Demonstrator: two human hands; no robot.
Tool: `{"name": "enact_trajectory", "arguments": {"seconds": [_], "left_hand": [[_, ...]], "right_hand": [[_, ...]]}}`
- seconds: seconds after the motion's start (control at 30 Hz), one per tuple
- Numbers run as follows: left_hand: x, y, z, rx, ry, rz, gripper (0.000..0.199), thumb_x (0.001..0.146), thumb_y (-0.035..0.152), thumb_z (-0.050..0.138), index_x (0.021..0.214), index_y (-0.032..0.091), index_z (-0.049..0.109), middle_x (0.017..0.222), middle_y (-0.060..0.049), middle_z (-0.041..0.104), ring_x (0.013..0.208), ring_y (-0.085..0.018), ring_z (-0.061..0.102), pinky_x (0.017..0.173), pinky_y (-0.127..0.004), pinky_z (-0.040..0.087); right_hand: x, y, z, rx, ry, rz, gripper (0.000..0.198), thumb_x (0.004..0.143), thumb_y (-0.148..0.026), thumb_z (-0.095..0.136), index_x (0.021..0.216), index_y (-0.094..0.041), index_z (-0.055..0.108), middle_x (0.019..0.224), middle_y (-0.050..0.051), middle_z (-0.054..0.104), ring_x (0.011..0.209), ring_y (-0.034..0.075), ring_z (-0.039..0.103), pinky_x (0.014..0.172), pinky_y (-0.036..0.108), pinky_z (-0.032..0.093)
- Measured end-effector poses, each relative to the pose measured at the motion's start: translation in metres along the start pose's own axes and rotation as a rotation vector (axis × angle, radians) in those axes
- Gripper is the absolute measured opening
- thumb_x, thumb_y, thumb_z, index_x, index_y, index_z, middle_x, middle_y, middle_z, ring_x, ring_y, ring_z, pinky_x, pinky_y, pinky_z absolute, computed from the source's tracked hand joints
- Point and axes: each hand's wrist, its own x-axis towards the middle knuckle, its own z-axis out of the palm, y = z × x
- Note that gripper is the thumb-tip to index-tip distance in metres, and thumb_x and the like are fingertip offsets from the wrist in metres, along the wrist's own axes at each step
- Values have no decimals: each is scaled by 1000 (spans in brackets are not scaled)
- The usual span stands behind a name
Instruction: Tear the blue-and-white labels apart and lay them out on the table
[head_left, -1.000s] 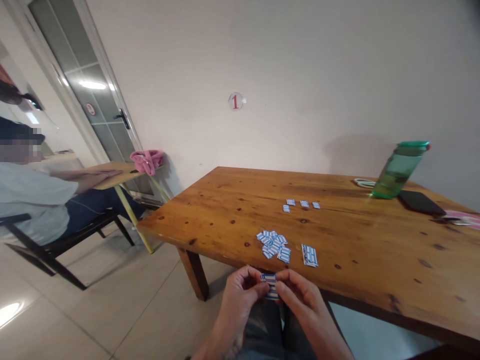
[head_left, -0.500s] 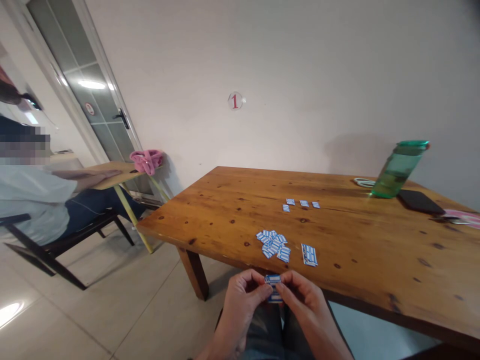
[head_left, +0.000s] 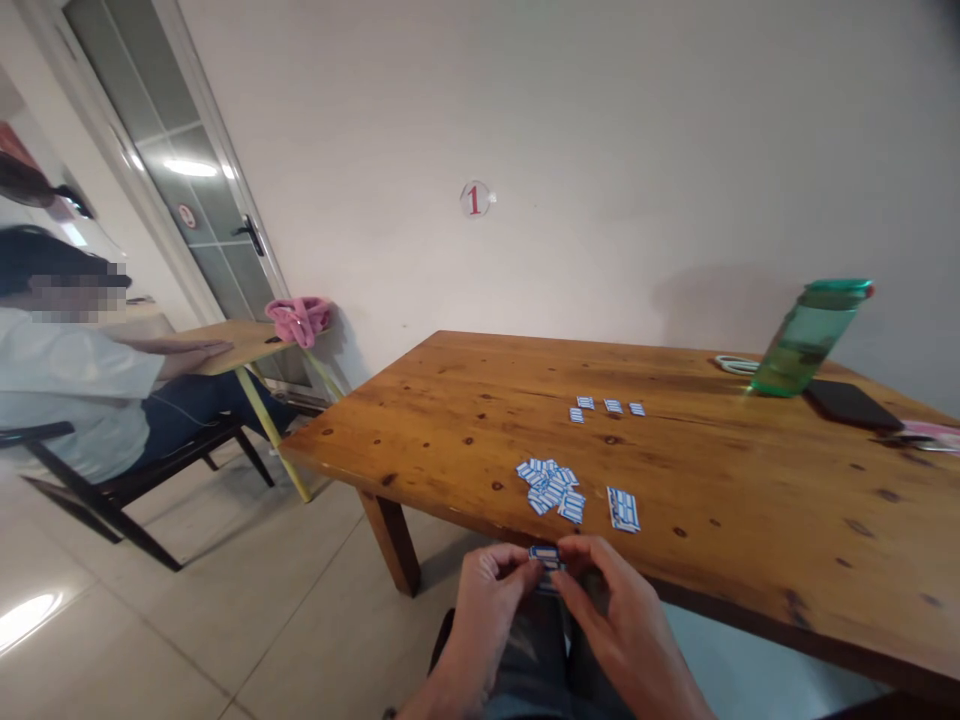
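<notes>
Just off the table's front edge, my left hand (head_left: 489, 605) pinches small blue-and-white cards (head_left: 543, 553) between thumb and fingers. My right hand (head_left: 626, 620) grips their right side, with its thumb low and its index finger near the top edge. The fingertips hide part of these cards, and their print is too small to read. On the table just beyond is a loose heap of similar cards (head_left: 551, 487). To the right of the heap lies a neater group of cards (head_left: 623, 509). Farther back, several small cards (head_left: 613, 406) are set out apart from one another.
A green bottle (head_left: 810, 338) stands tilted in view at the back right of the wooden table (head_left: 750, 450). Beside it are a black phone-like slab (head_left: 853, 404) and a white coiled cable (head_left: 735, 365). At left a person (head_left: 82, 390) sits by another table holding a pink cloth (head_left: 298, 320).
My right thumb and fingers have spread slightly apart at the cards, and the cards have tilted a little. The whole view has shifted slightly; the cards on the table stay put.
</notes>
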Motion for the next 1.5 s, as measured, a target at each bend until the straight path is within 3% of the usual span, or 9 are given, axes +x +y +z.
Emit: {"name": "enact_trajectory", "arguments": {"seconds": [0.1,0.2,0.37,0.6,1.1,1.27,1.37,1.5], "left_hand": [[0,-3,0,-76,-32,-37,27,54,39,75,61,13,69,60,-4,64,53,-14,53,53,-25,41],[1,-5,1,-120,-48,-22,29,52,40,75,58,12,68,55,-3,63,53,-15,53,55,-25,41],[3,-4,1,-40,-34,25,30,49,40,76,58,13,69,54,-3,63,55,-16,53,57,-25,40],[2,-4,1,-24,-64,25,31,53,41,74,66,13,72,57,-4,64,56,-16,53,56,-25,42],[1,-6,6,-58,-105,-21,33,51,40,76,70,13,72,59,-3,65,53,-14,53,51,-24,43],[0,-7,4,-96,-83,-25,27,53,34,76,70,13,72,59,-3,65,58,-15,54,57,-24,44],[-2,-4,4,-102,-82,-29,26,56,34,74,70,12,72,60,-4,66,58,-14,54,59,-24,44],[-6,3,6,-53,-95,-67,29,58,37,72,72,11,71,60,-4,65,54,-13,53,51,-22,43]], "right_hand": [[-1,4,-6,-374,5,-283,43,75,-24,55,118,-22,48,117,10,57,108,26,51,84,39,44],[-2,3,-8,-605,-52,-442,54,72,-19,54,125,-21,42,128,8,50,120,25,41,89,40,42],[-2,0,-4,-760,-85,-512,57,65,-9,48,122,-16,47,128,8,50,121,25,38,92,41,39],[-1,2,-4,-818,-86,-517,49,68,-11,47,117,-14,51,127,7,52,121,24,38,93,40,37],[1,-1,-5,-689,-72,-446,50,64,-6,44,111,-16,56,119,5,59,113,23,48,89,40,42],[-1,1,-6,-594,-142,-398,55,67,-9,48,121,-14,47,125,9,53,117,25,44,92,42,41],[-3,2,-6,-407,-146,-282,52,73,-20,52,123,-11,43,125,14,53,115,25,47,92,39,42],[-2,0,-7,-87,-122,-7,23,82,-32,43,94,-17,56,92,8,66,84,20,62,73,30,49]]}}
